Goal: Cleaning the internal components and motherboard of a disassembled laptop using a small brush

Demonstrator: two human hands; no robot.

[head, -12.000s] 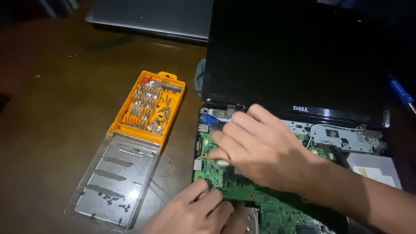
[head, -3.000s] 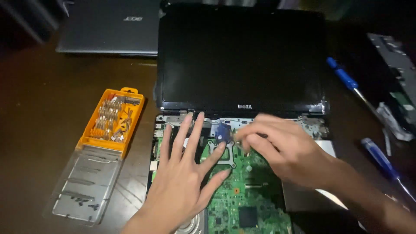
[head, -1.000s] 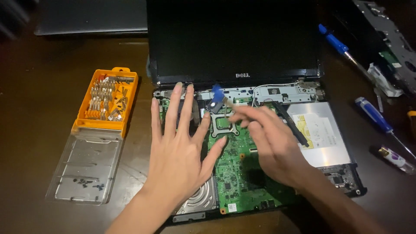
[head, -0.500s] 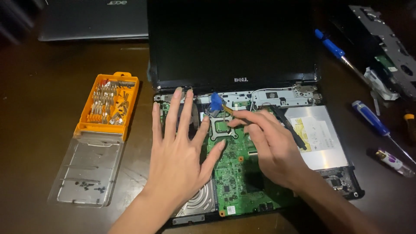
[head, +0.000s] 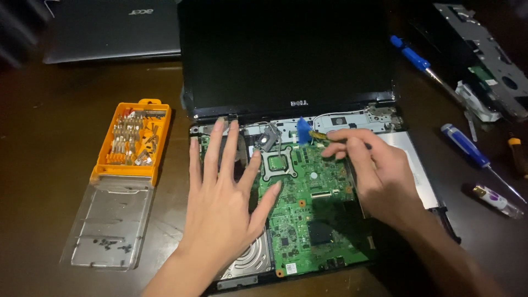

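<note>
An opened laptop lies in front of me with its green motherboard (head: 316, 203) exposed and its dark screen (head: 286, 52) tilted up behind. My left hand (head: 225, 203) rests flat on the left side of the board, fingers spread. My right hand (head: 368, 170) pinches a thin tool (head: 319, 134) whose tip sits by a blue tab (head: 303, 130) near the hinge edge. A square processor socket (head: 279, 163) shows between the two hands.
An orange screwdriver-bit case (head: 132, 143) with its clear lid (head: 104, 228) open lies left, small screws in the lid. Blue-handled screwdrivers (head: 467, 147) (head: 412, 55), a small vial-like item (head: 495, 199) and removed laptop parts (head: 484, 55) lie right. A closed grey laptop (head: 115, 27) sits back left.
Both hands have stayed over the board. My right hand shifted slightly right, its tool tip still at the blue tab. The view has drifted a little.
</note>
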